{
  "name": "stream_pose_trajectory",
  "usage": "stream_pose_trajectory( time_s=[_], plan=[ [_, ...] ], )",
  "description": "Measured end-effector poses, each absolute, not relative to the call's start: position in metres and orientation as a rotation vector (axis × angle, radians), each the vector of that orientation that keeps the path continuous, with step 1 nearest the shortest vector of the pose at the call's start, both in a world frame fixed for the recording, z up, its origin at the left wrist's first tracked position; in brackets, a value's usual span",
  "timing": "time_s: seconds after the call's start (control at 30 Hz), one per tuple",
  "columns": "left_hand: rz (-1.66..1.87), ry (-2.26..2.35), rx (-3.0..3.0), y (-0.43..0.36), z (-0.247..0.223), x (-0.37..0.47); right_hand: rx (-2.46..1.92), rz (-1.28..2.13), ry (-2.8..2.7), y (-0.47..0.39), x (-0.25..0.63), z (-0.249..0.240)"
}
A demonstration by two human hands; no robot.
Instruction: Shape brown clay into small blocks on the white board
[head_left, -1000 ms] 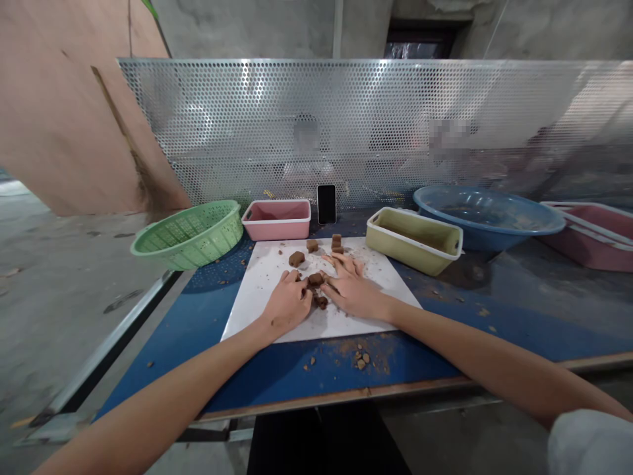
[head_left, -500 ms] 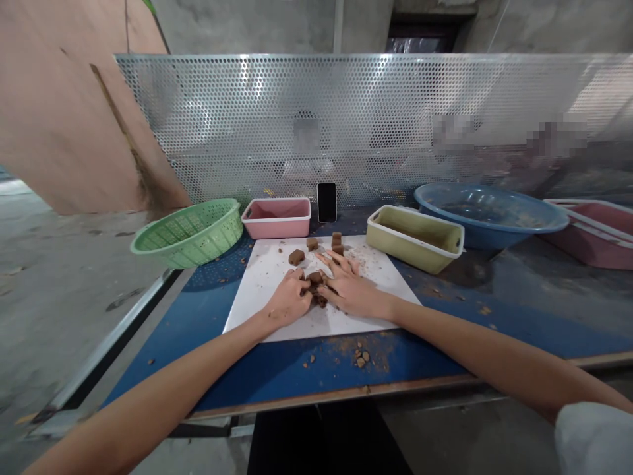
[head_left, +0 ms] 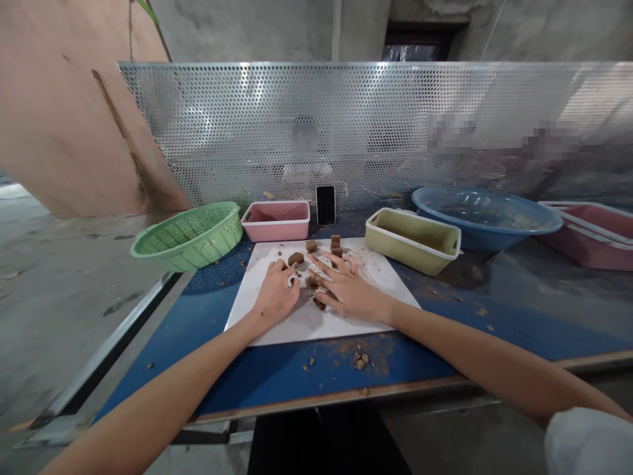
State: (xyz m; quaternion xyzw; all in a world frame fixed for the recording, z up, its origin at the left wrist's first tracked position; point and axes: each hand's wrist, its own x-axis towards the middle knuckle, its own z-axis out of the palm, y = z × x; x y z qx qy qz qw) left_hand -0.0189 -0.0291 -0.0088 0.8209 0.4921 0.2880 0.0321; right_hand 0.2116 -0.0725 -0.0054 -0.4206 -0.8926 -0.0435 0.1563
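Observation:
My left hand (head_left: 277, 292) is over the left part of a white board (head_left: 257, 323), thumb and index finger apart with nothing between them. Its fingertips are close to a brown clay-like lump (head_left: 295, 258); whether they touch it I cannot tell. My right hand (head_left: 353, 293) has its fingers spread low over the board's middle. Beside and partly under those fingers lie another brown lump (head_left: 312, 282) and dark crumbs (head_left: 319, 304). Farther back are a small brown block (head_left: 311, 246) and a brown piece (head_left: 335, 241) that seems to be stacked on another.
Behind the board stand a pink basket (head_left: 277, 229), an upright phone (head_left: 326, 205) and an olive basket (head_left: 410, 247). A green colander (head_left: 190, 241) is at left, a blue basin (head_left: 484, 227) at right. Loose crumbs (head_left: 362, 359) lie near the table's front edge. A perforated metal panel (head_left: 346, 132) closes the back.
My left hand has moved left, away from the middle lump and my right hand, and its fingers have opened. My right hand remains nearly in place, fingers spread.

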Motion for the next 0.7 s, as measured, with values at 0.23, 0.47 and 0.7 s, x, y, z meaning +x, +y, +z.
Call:
stream_pose_trajectory(
  time_s=[0.23,0.47,0.7],
  plan=[
    [0.983,1.505,2.476,-0.024,-0.009,-0.021,-0.965,-0.115,-2.649,-0.064,0.213,-0.011],
    [1.016,1.512,2.418,-0.022,-0.010,-0.021,-0.816,-0.128,-2.666,-0.051,0.210,-0.021],
    [1.011,1.524,2.405,-0.021,-0.010,-0.022,-0.801,-0.178,-2.695,-0.043,0.209,-0.033]
  ],
)
